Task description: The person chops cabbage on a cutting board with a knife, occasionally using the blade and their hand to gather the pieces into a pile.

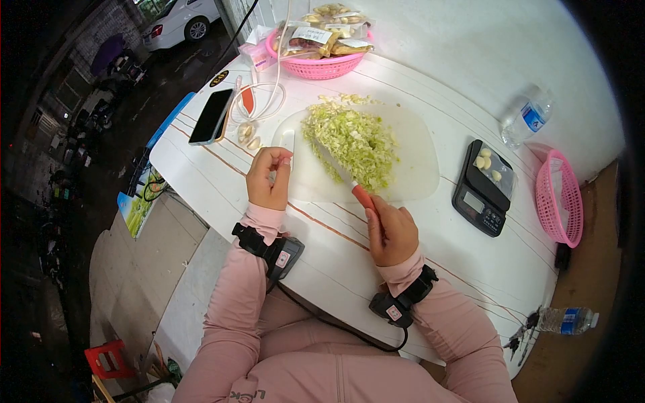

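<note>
My right hand [393, 232] is wrapped round the orange handle of a knife [363, 196]. Its blade points up and left, partly hidden by a heap of finely chopped pale green vegetable [356, 141]. The heap lies on a white cutting board [418, 158]. At the board's left edge is my left hand [269, 180], closed, its fingers curled toward the thumb; I cannot tell what is in it. Just beyond the left hand, a few garlic cloves [253, 143] rest on the table.
Left of the board lie a phone [211, 116] and a white cable [277, 101]. A pink basket [322, 69] of bagged goods stands at the back. To the right are a black scale [480, 195] bearing cloves, a water bottle [527, 121] and another pink basket [571, 201].
</note>
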Demonstrator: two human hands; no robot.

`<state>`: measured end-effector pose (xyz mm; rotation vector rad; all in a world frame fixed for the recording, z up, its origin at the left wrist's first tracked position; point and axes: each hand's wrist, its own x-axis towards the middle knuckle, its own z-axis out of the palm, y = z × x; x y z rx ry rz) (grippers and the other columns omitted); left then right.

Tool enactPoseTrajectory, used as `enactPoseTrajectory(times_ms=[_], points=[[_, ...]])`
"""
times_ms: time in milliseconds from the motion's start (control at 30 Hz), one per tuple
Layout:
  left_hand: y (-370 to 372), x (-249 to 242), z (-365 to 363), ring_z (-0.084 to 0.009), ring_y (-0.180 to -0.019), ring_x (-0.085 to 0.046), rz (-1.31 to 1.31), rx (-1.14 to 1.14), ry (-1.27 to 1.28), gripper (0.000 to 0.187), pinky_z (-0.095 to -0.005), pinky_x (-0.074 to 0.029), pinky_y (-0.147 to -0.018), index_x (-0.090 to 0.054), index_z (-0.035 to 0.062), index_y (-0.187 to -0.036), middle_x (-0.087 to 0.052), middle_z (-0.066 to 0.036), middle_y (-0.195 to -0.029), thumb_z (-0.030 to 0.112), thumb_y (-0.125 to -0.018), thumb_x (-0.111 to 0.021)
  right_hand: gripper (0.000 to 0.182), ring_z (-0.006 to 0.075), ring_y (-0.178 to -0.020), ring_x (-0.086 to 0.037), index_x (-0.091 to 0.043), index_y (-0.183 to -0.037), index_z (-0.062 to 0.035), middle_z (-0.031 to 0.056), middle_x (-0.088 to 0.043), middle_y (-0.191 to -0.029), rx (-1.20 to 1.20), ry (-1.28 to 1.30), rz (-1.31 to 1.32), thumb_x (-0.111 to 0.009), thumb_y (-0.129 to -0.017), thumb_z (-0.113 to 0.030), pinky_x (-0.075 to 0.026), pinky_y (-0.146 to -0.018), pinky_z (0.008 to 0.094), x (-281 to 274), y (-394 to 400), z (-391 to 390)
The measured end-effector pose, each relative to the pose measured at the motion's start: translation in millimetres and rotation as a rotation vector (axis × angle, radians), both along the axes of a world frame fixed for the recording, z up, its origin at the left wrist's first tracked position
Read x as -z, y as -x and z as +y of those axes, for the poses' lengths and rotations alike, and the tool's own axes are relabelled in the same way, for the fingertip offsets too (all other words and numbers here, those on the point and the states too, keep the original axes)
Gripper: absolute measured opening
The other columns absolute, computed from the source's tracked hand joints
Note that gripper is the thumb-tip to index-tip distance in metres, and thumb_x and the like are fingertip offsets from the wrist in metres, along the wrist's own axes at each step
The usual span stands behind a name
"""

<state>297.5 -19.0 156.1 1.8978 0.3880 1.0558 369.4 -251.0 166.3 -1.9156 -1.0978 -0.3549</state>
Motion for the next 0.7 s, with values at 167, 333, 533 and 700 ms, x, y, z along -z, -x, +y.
enactPoseTrajectory(times_ms=[167,333,533,700], points=[[-1.7,2.9,1.0,-0.0158,-0.075,-0.058,0.023,0.016,-0.027,0.008,-0.0267,-0.047,-0.069,-0.062,0.0008,-0.095,-0.061,-0.007,-0.086,-0.001,-0.089,-0.057,0.024,0.0296,-0.059,-0.054,-0.061,-0.115,-0.0029,0.0104,-0.061,-0.072,-0.002,0.080,-0.041,-0.060,-0.091,-0.006,-0.041,-0.060,0.0383,-0.1,0.4,0.8],[-0.8,0.2,-2.3,-0.0168,-0.070,-0.057,0.157,0.054,-0.096,0.008,-0.0271,-0.046,-0.065,-0.064,0.0022,-0.093,-0.062,-0.007,-0.085,0.000,-0.089,-0.058,0.025,0.0297,-0.059,-0.054,-0.060,-0.116,-0.0033,0.0108,-0.061,-0.072,-0.021,0.133,-0.045,-0.060,-0.091,-0.006,-0.041,-0.060,0.0382,2.3,-0.3,0.0],[-0.7,3.1,-2.0,-0.0161,-0.069,-0.057,0.178,0.073,-0.124,0.008,-0.0270,-0.046,-0.064,-0.064,0.0021,-0.093,-0.061,-0.007,-0.083,0.000,-0.088,-0.057,0.025,0.0292,-0.058,-0.053,-0.060,-0.115,-0.0029,0.0107,-0.060,-0.073,-0.020,0.114,-0.063,-0.062,-0.090,-0.008,-0.040,-0.059,0.0376,1.6,0.4,0.4],[-0.8,3.0,-2.7,-0.0159,-0.068,-0.058,0.179,0.082,-0.104,0.009,-0.0267,-0.046,-0.064,-0.064,0.0018,-0.093,-0.062,-0.008,-0.084,-0.001,-0.088,-0.057,0.026,0.0287,-0.058,-0.053,-0.059,-0.114,-0.0020,0.0103,-0.059,-0.073,-0.035,0.174,-0.104,-0.063,-0.089,-0.011,-0.040,-0.058,0.0370,6.1,0.6,1.5]])
